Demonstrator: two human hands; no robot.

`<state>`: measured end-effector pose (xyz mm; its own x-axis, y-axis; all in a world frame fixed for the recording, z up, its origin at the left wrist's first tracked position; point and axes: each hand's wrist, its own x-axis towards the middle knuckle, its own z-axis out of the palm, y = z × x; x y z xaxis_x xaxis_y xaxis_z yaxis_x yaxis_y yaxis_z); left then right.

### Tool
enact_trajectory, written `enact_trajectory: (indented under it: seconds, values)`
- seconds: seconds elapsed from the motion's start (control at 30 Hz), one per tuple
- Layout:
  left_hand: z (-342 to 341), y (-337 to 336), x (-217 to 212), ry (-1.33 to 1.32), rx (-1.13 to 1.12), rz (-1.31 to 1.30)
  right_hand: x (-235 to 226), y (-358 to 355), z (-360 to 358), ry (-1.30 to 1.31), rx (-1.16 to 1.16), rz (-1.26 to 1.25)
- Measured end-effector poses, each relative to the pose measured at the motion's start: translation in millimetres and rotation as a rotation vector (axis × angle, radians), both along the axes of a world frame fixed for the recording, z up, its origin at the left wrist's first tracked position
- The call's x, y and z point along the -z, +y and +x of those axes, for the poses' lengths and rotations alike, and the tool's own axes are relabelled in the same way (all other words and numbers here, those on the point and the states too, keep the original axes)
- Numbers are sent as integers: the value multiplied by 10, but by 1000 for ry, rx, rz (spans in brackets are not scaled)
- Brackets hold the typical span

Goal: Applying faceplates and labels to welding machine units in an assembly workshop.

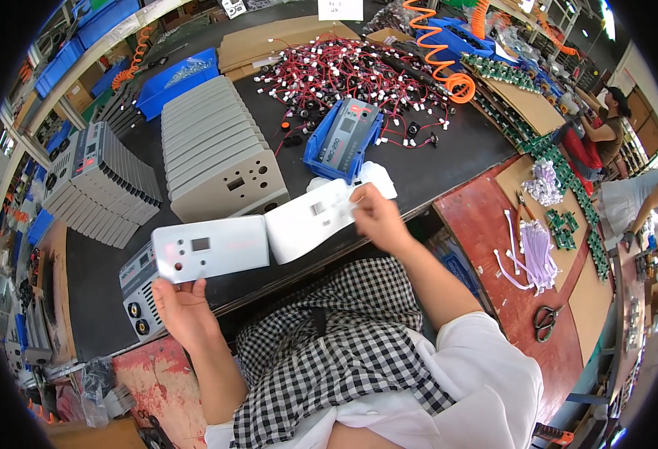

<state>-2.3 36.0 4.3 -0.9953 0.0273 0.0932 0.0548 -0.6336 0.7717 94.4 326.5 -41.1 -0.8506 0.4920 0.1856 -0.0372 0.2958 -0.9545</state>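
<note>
My left hand [183, 307] pinches the lower left corner of a pale grey label panel [243, 254] with several cutouts, its back side toward me. A thin white sheet [291, 236] with matching cutouts curls away from the panel's right end. The fingers of my right hand [380, 217] are closed on that sheet's right end. The two pieces meet at the middle; I cannot tell whether they are still joined. Behind and below the left hand stands a grey front panel [136, 280] with two round sockets, partly covered by the label panel.
A row of stacked beige metal panels [216, 150] and printed front panels [104, 187] stand at left. A blue bin [314, 146] holds printed labels, with white scraps [380, 178] beside it. Red wires [329, 71] lie behind. Right bench: scissors [546, 322], purple-white cables [538, 258], a person [606, 131].
</note>
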Motion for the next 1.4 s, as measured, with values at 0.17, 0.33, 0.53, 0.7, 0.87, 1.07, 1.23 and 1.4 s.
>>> enact_trajectory:
  seconds: [0.17, 0.33, 0.53, 0.7, 0.87, 1.07, 1.23, 1.4]
  values:
    - [90, 29, -73, 217, -109, -19, 43, 601, 184, -349, 80, 143]
    - [314, 187, -216, 549, -188, -153, 31, 815, 39, -398, 132, 152]
    - [485, 112, -298, 909, -456, -477, -172, 527, -68, -360, 448, 793]
    - [446, 252, -147, 1211, -505, -783, -569, -456, -95, 392, -284, 137]
    - [404, 436, 37, 1263, -448, -748, -653, -1149, -58, 429, -528, -465]
    - [224, 294, 8, 888, -529, -959, -474, -774, -271, 382, -331, -136]
    - [-357, 154, 29, 237, 15, -477, -401, -456, -419, 345, -338, 29]
    - [-520, 237, 152, 288, 33, -323, -349, -341, -654, 285, -255, 62]
